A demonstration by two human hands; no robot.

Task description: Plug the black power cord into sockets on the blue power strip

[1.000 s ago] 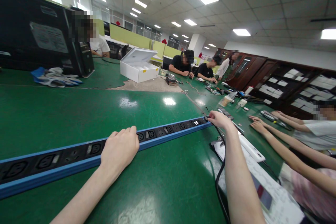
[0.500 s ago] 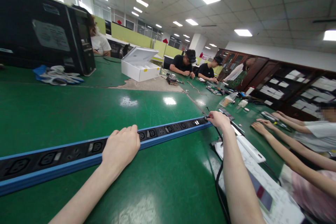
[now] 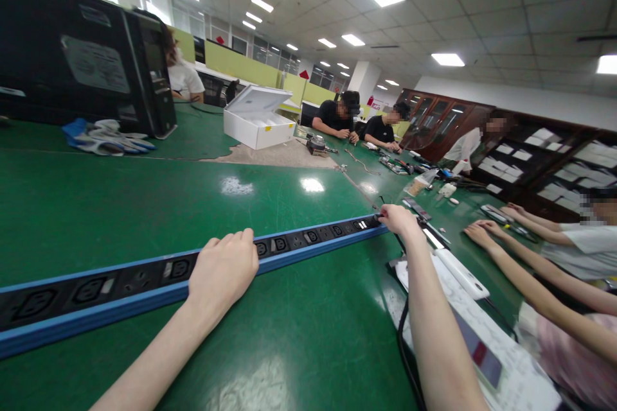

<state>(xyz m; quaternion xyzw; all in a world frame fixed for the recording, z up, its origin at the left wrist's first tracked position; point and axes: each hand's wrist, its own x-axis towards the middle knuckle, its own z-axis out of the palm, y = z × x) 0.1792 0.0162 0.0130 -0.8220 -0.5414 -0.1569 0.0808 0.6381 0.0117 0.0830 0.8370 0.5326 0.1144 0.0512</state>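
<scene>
A long blue and black power strip (image 3: 299, 242) lies slantwise on the green table (image 3: 289, 334), its sockets facing up. Around its middle my left hand (image 3: 224, 266) is wrapped, fingers over the far edge. At the strip's far right end my right hand (image 3: 398, 218) is closed on something dark, which looks like a plug or cable end at the last socket; the fingers mostly hide it. A black cable (image 3: 407, 347) runs down beside my right forearm.
White papers with a phone (image 3: 477, 347) lie right of my right arm. Another person's hands (image 3: 482, 231) rest farther right. An open white box (image 3: 260, 125), gloves (image 3: 108, 138) and a black computer case (image 3: 87, 58) stand at the back, with small parts beyond.
A standing person at the back right has moved to the right. My hands and the strip look nearly unchanged.
</scene>
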